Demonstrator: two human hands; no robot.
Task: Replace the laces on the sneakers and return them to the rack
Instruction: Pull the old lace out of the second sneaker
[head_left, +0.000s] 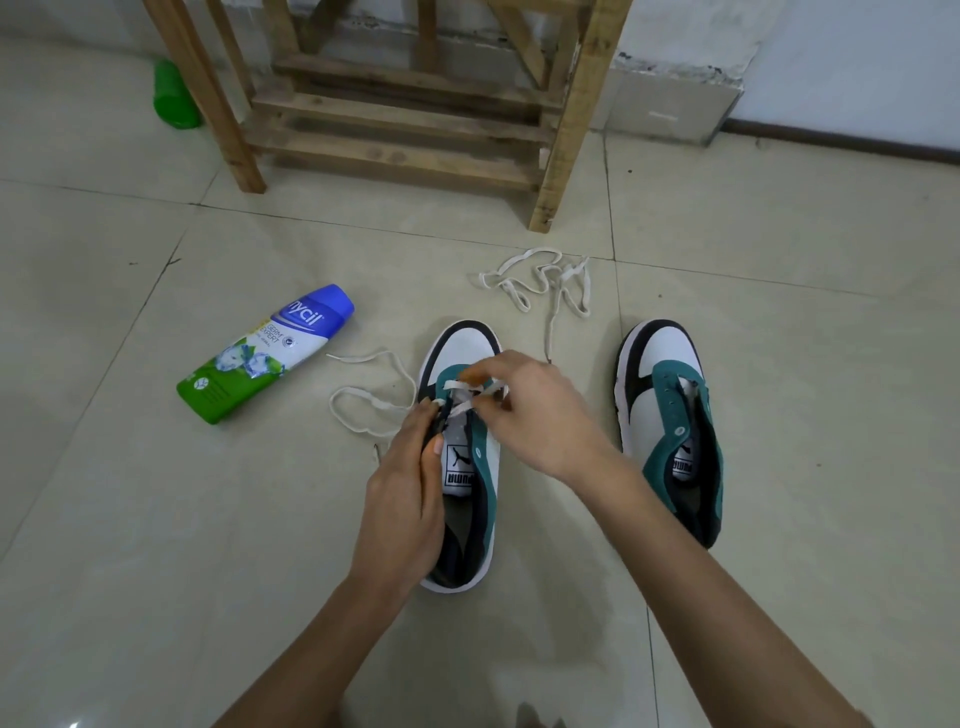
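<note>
Two white, teal and black sneakers stand on the tiled floor, toes pointing away from me. My left hand (410, 483) grips the left eyelet edge of the left sneaker (480, 499). My right hand (530, 410) pinches a white lace (363, 410) over the lowest eyelets, where it crosses the tongue. The lace's loose end trails over the floor to the left. The right sneaker (670, 421) has no lace. A second white lace (545, 283) lies tangled on the floor beyond the shoes. The wooden rack (410, 114) stands further back.
A blue, white and green powder bottle (265, 353) lies on its side left of the shoes. A green bottle (174, 96) rests by the rack's left leg, near the wall.
</note>
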